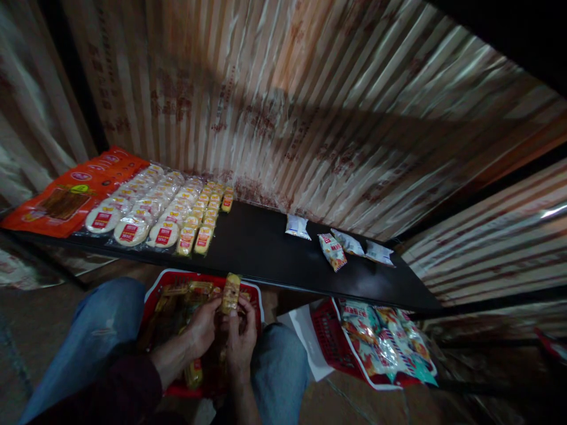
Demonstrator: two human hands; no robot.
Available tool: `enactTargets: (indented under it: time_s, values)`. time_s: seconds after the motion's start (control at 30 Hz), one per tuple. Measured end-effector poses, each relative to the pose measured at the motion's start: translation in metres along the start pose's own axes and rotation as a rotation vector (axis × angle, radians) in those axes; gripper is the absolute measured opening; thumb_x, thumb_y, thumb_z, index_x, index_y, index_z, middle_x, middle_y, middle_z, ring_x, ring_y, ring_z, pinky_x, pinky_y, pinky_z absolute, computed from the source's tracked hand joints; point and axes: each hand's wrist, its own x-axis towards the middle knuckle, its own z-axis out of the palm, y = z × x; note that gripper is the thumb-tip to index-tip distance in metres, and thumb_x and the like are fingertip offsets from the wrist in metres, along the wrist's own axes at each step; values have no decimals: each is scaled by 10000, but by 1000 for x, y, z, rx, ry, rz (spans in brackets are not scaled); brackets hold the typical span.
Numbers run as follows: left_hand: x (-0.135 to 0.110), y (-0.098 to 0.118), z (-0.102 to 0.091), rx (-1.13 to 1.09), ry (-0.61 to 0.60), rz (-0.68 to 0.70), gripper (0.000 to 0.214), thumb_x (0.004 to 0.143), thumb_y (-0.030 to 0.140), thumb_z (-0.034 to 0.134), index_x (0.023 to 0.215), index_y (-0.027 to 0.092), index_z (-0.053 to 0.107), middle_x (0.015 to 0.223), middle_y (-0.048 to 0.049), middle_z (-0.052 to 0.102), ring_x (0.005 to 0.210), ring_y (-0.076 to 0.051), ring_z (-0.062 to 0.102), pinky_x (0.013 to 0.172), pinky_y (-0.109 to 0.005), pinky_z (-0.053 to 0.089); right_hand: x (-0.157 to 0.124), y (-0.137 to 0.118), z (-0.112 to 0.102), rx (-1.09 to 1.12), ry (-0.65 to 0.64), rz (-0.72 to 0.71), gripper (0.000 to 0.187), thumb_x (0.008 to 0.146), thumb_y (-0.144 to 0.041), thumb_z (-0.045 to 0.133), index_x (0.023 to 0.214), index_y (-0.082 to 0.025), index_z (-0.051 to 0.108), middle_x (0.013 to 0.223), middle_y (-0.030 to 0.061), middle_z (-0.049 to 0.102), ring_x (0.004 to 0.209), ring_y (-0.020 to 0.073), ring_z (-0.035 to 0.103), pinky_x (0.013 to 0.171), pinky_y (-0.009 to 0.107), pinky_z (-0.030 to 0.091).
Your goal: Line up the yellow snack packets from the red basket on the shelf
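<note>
Yellow-wrapped snack packet (231, 290) stood upright at the lower centre of the frame, gripped between both our hands. Our left hand (201, 327) was curled, fingers closed on the packet's left edge. Our right hand (242, 336) was closed on its right edge and lower end. Both hands were just above a red basket (153, 298), which sat between our knees and held more yellowish packets, too dim to read.

Beyond the basket ran a black shelf (266, 251), left to right across the middle. At its left end we noted:
- an orange bag (66, 198) at the far left;
- rows of round wrapped cakes (133, 221) with red labels, beside it;
- a row of small yellow packets (206, 227), touching the cakes on their right.

Four loose small packets (333, 251) lay well apart from these, right of centre. A red tray (325, 339) of striped packets sat at lower right, below the shelf.
</note>
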Motion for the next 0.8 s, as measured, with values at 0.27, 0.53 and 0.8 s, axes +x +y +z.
enactTargets:
  time_s: [0.27,0.53,0.8]
  values:
    - [-1,3,1,6,-98,78,254,774,199,596,1026,169,595,928,-48,715,865,-185,673,713,-261,504,2,5,-1,-39,18,-8,302,840,-388,560,1045,-177,624,1052,93,683,984,224,641,841,328,502]
    - [-5,12,1,121,-106,251,409,639,350,741,989,180,617,968,-58,711,954,-215,643,810,-281,467,4,2,0,-82,-4,-82,309,853,-386,551,1055,-178,656,1113,106,665,1060,236,610,888,358,492]
    - [0,18,1,423,-6,411,406,636,413,735,964,192,644,949,-46,702,942,-225,622,851,-294,446,6,14,-1,-21,12,37,412,804,-463,612,1092,-175,668,1141,108,680,1060,257,634,864,338,526]
